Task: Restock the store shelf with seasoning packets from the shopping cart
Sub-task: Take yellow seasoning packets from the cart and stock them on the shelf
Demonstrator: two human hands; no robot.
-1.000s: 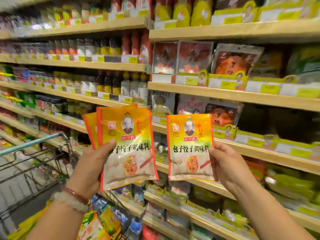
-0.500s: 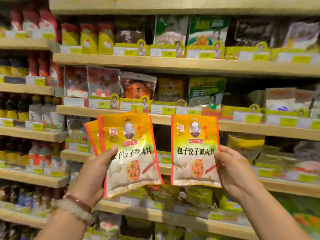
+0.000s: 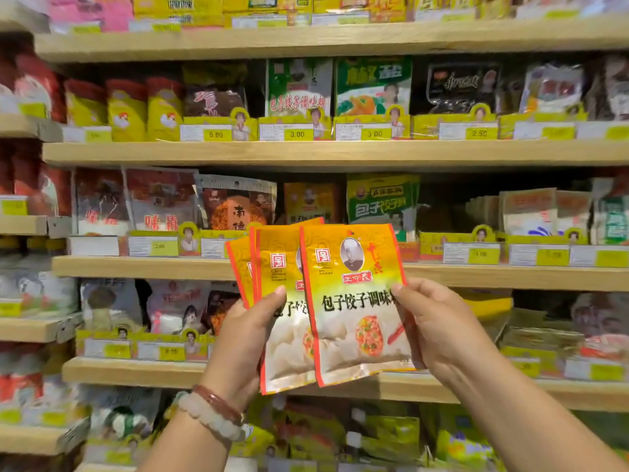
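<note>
I hold orange-and-yellow seasoning packets with red edges in front of the wooden store shelf (image 3: 306,267). My right hand (image 3: 439,328) grips one seasoning packet (image 3: 357,311) by its right edge. That packet overlaps the front of a small fan of the same packets (image 3: 272,267), which my left hand (image 3: 248,338) holds with the thumb on the front. On the shelf just behind sits a matching orange packet (image 3: 308,201) beside a green one (image 3: 381,199). The shopping cart is out of view.
Wooden shelves fill the view, packed with upright bags and yellow price tags (image 3: 296,133). A dark gap (image 3: 439,212) shows on the middle shelf right of the green packets. Bracelets (image 3: 214,417) circle my left wrist.
The view has swung up and right, and the cart has dropped out of sight. My two hands have come together, so the right packet now overlaps the left hand's packets.
</note>
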